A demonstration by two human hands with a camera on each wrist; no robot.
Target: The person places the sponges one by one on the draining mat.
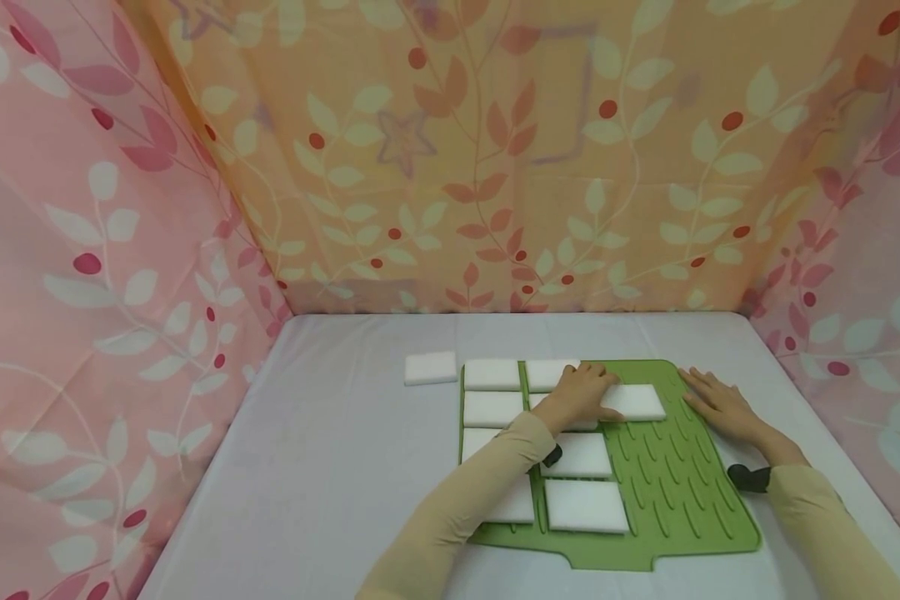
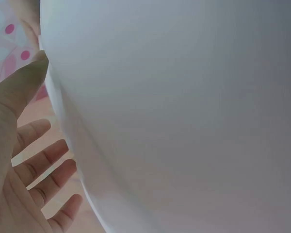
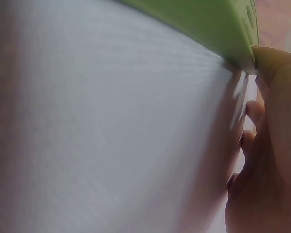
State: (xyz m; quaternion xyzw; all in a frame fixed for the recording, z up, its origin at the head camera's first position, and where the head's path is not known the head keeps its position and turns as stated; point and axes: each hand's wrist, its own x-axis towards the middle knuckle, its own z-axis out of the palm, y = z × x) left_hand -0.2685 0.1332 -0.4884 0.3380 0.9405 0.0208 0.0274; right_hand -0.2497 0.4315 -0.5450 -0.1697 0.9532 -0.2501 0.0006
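Note:
My left hand (image 1: 579, 393) reaches across the green ridged drying mat (image 1: 671, 479). Between its thumb and fingers it grips the left end of a white rectangular sponge (image 1: 637, 402), which lies over the ridges. In the left wrist view, the thumb (image 2: 24, 82) and spread fingers border a broad white surface; what that surface is, I cannot tell. At the mat's right edge rests my right hand (image 1: 723, 408), fingers extended, with the thumb touching the rim in the right wrist view. Other white sponges lie in two columns on the mat's left, partly covered by the left forearm.
One white sponge (image 1: 431, 367) lies off the mat, on the white-covered table (image 1: 307, 450) near its upper left corner. A narrow green divider (image 1: 525, 379) runs between the columns. Floral curtains (image 1: 450, 275) stand behind and at both sides.

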